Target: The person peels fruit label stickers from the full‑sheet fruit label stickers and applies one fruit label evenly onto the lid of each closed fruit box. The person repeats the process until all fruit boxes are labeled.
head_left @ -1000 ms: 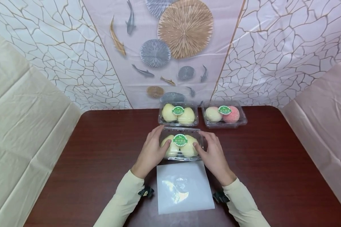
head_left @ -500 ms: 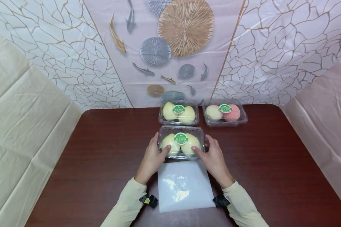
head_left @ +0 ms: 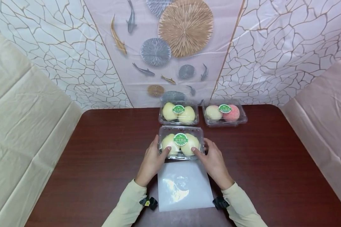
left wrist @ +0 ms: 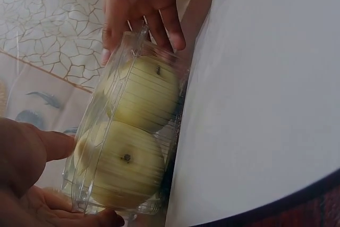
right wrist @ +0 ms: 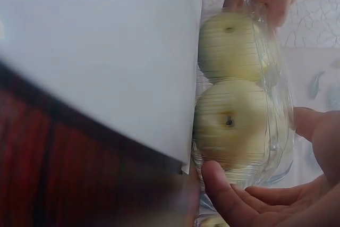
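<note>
Both hands hold a clear plastic fruit box [head_left: 181,155] by its two short ends, in the middle of the head view. Two pale yellow-green fruits [left wrist: 127,163] lie inside it, and a round green label [head_left: 180,139] is on its lid. My left hand [head_left: 152,160] has its thumb on top at the left end, with its fingers along the side. At the right end my right hand [head_left: 216,162] mirrors this, thumb on the lid and fingers [right wrist: 228,200] round the side. A white sheet [head_left: 184,189] lies just in front of the box, between the forearms.
Behind the held box stands another box of pale fruits [head_left: 178,121]. To its right is a box with one pale and one pink fruit [head_left: 225,123]. All rest on a dark red-brown table [head_left: 102,157], with a patterned cloth [head_left: 184,78] hanging behind it.
Over the last second both hands have slid along the box ends toward me, from the far corners to the sides. The box has shifted very little. Since half a second ago almost nothing differs.
</note>
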